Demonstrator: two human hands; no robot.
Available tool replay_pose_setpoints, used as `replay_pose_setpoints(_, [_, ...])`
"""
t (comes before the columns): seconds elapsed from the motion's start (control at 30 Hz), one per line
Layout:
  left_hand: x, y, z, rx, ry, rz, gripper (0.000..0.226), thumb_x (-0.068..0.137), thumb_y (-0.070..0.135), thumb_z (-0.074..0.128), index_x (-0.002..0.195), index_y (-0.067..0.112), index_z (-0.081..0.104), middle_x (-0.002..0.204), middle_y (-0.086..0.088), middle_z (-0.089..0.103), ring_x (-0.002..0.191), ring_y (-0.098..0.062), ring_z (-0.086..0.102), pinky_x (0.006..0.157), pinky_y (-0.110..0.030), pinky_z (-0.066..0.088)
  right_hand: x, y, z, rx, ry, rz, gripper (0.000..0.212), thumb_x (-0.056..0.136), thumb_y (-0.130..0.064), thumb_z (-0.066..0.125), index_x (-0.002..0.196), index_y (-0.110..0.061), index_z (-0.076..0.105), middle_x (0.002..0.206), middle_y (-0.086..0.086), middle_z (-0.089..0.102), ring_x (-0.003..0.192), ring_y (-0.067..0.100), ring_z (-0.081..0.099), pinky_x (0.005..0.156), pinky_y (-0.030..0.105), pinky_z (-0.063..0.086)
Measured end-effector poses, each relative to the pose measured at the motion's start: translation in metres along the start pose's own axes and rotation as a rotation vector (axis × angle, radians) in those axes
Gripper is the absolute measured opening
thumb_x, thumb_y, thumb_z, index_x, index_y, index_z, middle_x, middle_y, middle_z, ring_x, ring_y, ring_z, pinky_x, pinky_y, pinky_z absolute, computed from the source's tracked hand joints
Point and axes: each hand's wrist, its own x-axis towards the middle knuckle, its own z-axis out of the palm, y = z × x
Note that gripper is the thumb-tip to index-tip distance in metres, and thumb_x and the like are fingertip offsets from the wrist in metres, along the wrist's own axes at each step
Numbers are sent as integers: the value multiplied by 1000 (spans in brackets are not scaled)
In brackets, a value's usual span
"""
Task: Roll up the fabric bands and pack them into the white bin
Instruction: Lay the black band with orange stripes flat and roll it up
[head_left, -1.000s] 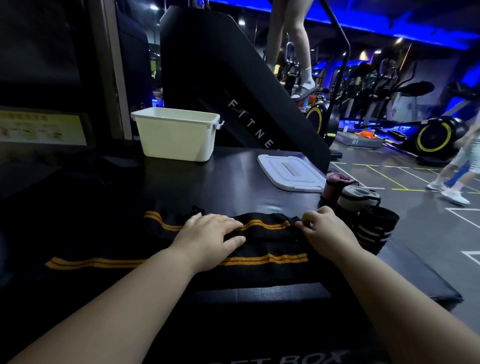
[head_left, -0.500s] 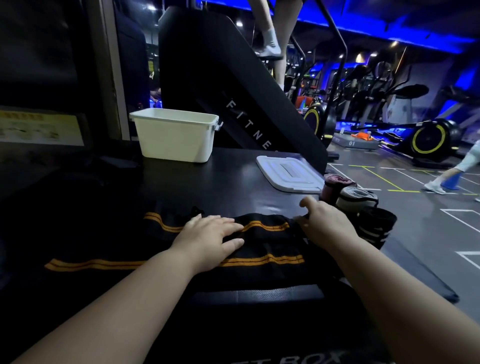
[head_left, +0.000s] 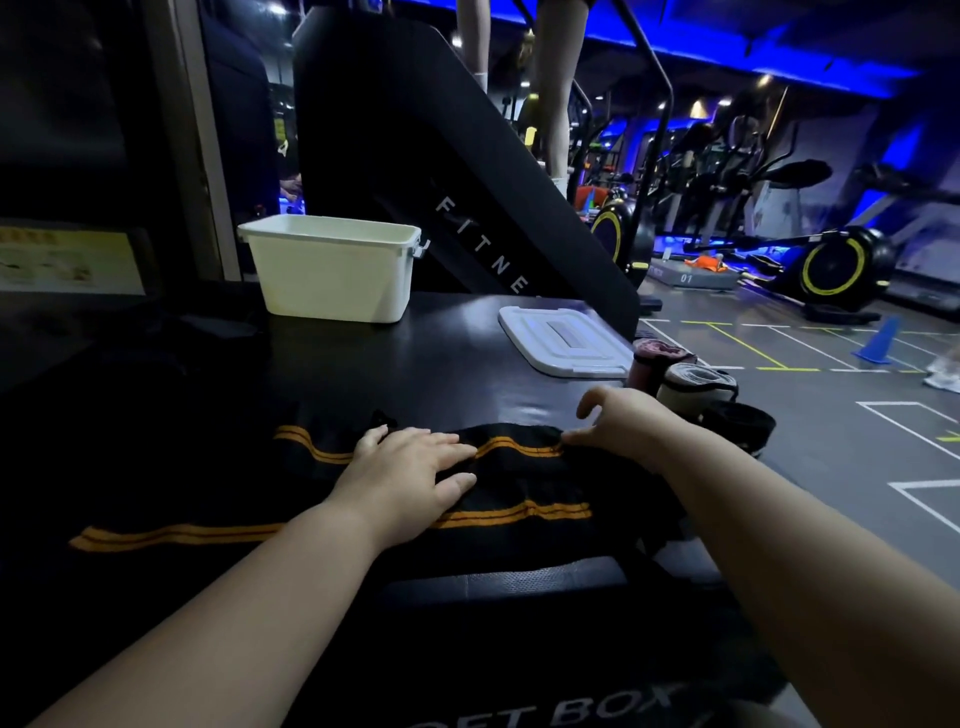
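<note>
black fabric band (head_left: 519, 483) — orange-striped, lying flat

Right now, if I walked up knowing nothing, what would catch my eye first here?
Two bare hands in front: the left hand lies flat on a black band with orange stripes spread across the dark table, and the right hand is at the band's right end. Behind them a white bin stands open at the far left, its lid lies flat to the right, and rolled bands stand at the table's right edge.
</note>
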Motion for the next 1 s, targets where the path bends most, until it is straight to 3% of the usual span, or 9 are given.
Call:
replay_pose_setpoints(0.13, [-1, 2, -2, 5, -5, 1, 44, 98, 55, 36, 141, 48, 40, 153, 23, 32, 144, -6, 20, 119, -42, 3, -1, 0, 2, 55, -21, 6, 58, 75, -53, 77, 121, -20, 63, 121, 2, 64, 114, 22, 57, 86, 27, 44])
replay_pose_setpoints(0.2, [-2, 2, -2, 5, -6, 0, 44, 99, 55, 36, 142, 48, 40, 153, 23, 31, 144, -6, 19, 119, -42, 2, -1, -1, 1, 60, -41, -8, 50, 74, -50, 79, 107, -13, 73, 106, 4, 71, 101, 21, 64, 85, 31, 50])
replay_pose_setpoints(0.33, [-2, 1, -1, 20, 12, -33, 47, 97, 58, 35, 142, 45, 39, 153, 24, 31, 145, -5, 18, 119, -43, 0, -1, -2, -5, 7, -27, -30, 30, 74, -44, 80, 90, -20, 77, 87, 1, 74, 84, 18, 67, 77, 30, 54])
replay_pose_setpoints(0.53, [-3, 2, 0, 40, 76, -75, 49, 96, 60, 36, 141, 42, 42, 149, 22, 38, 141, -2, 26, 117, -42, 10, -4, 0, -16, -192, 3, -7, 30, 83, -42, 72, 101, -19, 73, 95, 4, 71, 92, 24, 65, 80, 33, 56])
replay_pose_setpoints(0.73, [-5, 4, -2, 63, 91, -117, 48, 96, 58, 37, 140, 41, 44, 149, 21, 39, 140, -4, 30, 113, -40, 16, -5, 2, -7, -323, 98, -11, 26, 87, -41, 65, 105, -22, 65, 101, 1, 64, 94, 26, 62, 70, 30, 46])
replay_pose_setpoints(0.9, [-5, 6, -5, 67, 66, -110, 47, 97, 57, 37, 141, 41, 43, 149, 20, 38, 139, -6, 30, 112, -41, 17, -5, -7, -3, -461, 164, -60, 30, 87, -31, 59, 116, -30, 63, 120, 4, 56, 116, 28, 46, 87, 39, 38])
replay_pose_setpoints(1.0, [-4, 5, -5, 63, 60, -107, 47, 97, 57, 38, 140, 41, 44, 149, 20, 39, 139, -6, 29, 112, -42, 16, -13, -23, -3, -521, 244, -214, 36, 86, -21, 52, 118, -27, 66, 121, 1, 58, 121, 27, 43, 106, 41, 31])
